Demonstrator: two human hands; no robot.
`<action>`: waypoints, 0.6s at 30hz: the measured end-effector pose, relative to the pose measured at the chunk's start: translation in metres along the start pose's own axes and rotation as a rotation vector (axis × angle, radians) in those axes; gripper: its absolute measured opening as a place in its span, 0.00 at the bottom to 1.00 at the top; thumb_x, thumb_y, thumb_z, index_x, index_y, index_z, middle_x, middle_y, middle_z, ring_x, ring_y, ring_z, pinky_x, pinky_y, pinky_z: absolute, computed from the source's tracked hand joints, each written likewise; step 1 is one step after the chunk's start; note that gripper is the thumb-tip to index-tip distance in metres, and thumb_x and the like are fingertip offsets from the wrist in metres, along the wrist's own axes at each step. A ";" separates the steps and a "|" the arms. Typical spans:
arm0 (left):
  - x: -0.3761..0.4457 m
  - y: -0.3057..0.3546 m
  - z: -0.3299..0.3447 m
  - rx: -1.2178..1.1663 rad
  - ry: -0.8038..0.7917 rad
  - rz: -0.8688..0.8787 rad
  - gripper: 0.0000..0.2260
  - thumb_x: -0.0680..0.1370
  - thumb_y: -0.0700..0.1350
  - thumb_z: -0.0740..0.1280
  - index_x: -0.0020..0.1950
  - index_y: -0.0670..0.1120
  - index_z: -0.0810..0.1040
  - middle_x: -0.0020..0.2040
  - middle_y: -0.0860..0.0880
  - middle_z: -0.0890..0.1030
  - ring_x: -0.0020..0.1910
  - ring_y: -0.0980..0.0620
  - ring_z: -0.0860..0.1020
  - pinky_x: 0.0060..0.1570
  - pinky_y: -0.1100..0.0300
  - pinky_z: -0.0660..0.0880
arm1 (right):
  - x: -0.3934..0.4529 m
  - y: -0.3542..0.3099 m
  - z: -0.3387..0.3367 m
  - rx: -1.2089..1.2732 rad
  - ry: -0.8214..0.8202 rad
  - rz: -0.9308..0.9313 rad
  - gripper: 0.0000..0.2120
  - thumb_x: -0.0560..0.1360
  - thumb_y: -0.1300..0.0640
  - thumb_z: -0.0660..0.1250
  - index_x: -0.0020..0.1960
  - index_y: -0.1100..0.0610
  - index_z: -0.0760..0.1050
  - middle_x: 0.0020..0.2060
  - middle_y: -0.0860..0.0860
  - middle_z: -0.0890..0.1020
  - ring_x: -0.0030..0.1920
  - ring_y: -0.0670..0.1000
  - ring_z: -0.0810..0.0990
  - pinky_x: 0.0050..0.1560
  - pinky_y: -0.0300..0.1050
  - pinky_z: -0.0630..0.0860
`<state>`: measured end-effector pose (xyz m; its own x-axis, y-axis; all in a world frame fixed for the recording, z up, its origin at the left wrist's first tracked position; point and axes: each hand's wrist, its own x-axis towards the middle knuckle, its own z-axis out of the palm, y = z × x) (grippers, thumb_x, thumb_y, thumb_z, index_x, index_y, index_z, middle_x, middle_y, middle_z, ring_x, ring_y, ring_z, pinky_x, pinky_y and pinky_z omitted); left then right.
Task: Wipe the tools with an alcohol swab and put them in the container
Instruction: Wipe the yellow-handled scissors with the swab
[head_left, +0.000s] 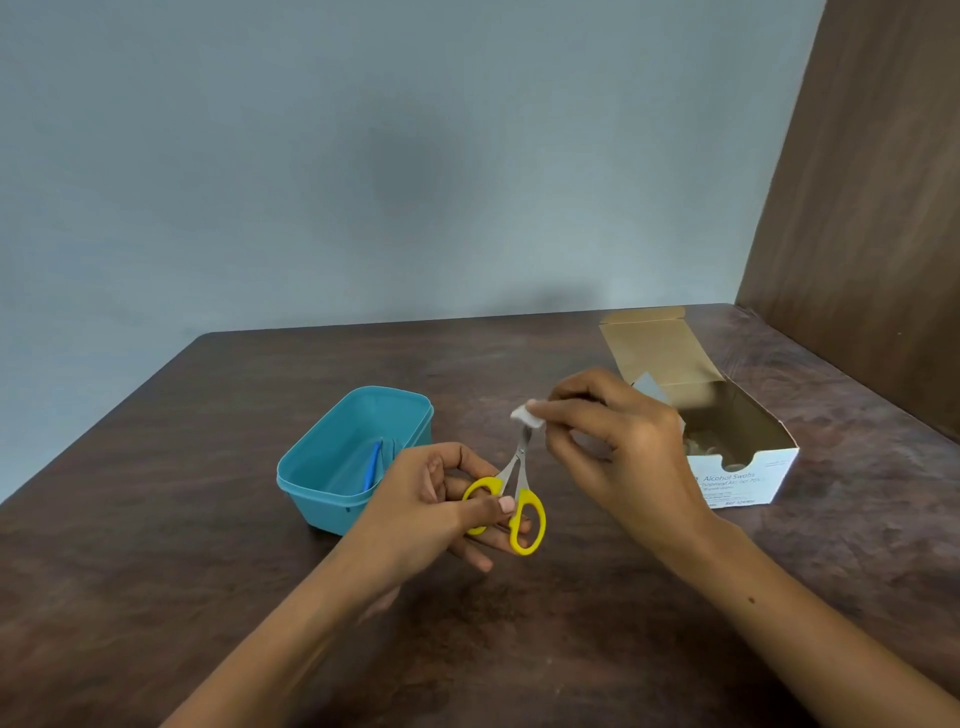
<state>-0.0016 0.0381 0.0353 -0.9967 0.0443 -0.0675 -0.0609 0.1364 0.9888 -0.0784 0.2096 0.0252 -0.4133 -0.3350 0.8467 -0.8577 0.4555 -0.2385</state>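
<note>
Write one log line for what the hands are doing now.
left hand: holds scissors | right hand: pinches swab on blade tips | container: beside

Plain room, perhaps a home desk, brown wooden table (208, 519), bare grey wall (363, 156), wood side panel (872, 208)

One scissors (514, 488), one container (311, 467), one box (748, 467)

just the one view, from the cam on your head: it looks forward and down at the tabletop (208, 519), close over your hands, with the wall (363, 156) straight ahead.
</note>
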 end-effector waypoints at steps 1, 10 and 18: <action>0.000 0.000 0.000 -0.005 0.005 0.002 0.06 0.72 0.35 0.70 0.46 0.38 0.74 0.38 0.41 0.85 0.35 0.45 0.85 0.23 0.62 0.77 | -0.001 -0.002 0.001 0.000 -0.068 -0.048 0.08 0.73 0.59 0.67 0.47 0.60 0.83 0.41 0.54 0.81 0.40 0.48 0.80 0.39 0.38 0.76; -0.001 0.001 0.001 0.014 -0.016 0.011 0.06 0.73 0.35 0.70 0.46 0.36 0.74 0.40 0.39 0.85 0.36 0.44 0.84 0.25 0.62 0.77 | -0.001 0.013 0.007 -0.091 -0.176 0.044 0.08 0.70 0.62 0.69 0.47 0.58 0.84 0.41 0.53 0.81 0.38 0.49 0.80 0.41 0.30 0.70; 0.001 0.001 -0.001 -0.073 0.010 -0.017 0.09 0.73 0.39 0.69 0.51 0.37 0.77 0.42 0.41 0.86 0.38 0.47 0.85 0.29 0.62 0.79 | 0.006 0.000 0.002 0.726 0.037 0.809 0.05 0.70 0.67 0.71 0.43 0.59 0.83 0.39 0.55 0.85 0.39 0.49 0.83 0.42 0.40 0.81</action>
<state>-0.0024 0.0375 0.0359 -0.9960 0.0330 -0.0834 -0.0811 0.0646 0.9946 -0.0818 0.2059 0.0296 -0.9379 -0.1247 0.3236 -0.3170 -0.0705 -0.9458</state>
